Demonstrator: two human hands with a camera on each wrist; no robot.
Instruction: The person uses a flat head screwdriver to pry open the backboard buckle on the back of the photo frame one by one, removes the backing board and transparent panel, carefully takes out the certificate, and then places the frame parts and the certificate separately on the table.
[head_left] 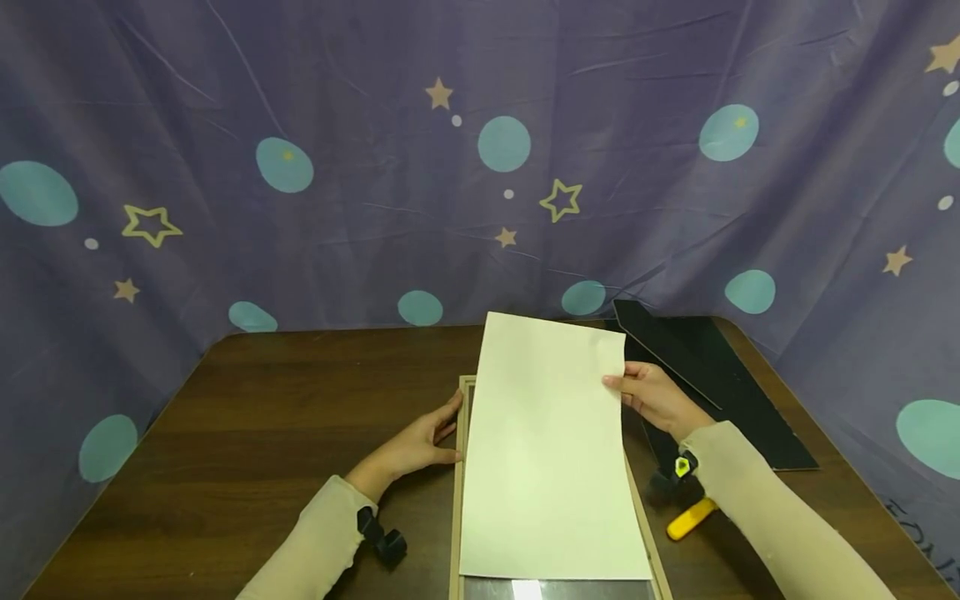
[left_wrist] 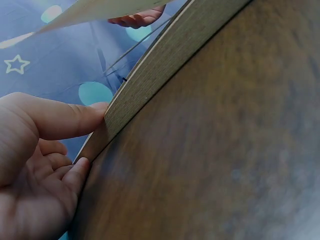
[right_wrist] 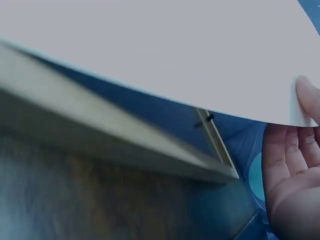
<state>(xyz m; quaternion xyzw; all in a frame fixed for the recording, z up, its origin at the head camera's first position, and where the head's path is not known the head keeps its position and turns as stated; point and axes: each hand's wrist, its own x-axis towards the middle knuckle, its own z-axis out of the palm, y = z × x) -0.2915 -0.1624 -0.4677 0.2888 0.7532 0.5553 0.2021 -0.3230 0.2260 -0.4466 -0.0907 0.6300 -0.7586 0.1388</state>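
A large white sheet of paper [head_left: 553, 450] lies tilted over a light wooden picture frame [head_left: 455, 521], its far end raised above the frame. My right hand [head_left: 660, 400] pinches the sheet's right edge near the far corner, thumb on top and fingers beneath. In the right wrist view, the lifted sheet [right_wrist: 165, 55] bows over the frame's side rail [right_wrist: 115, 125]. My left hand [head_left: 412, 446] touches the outer left side of the frame near its far corner, thumb and fingers spread along it. At the near end, a shiny pane [head_left: 555, 590] shows inside the frame.
Black boards [head_left: 750, 400] lie overlapping at the far right of the brown wooden table [head_left: 262, 467]. A yellow handle [head_left: 691, 519] lies under my right forearm. A purple curtain [head_left: 360, 167] with stars and dots hangs behind the table.
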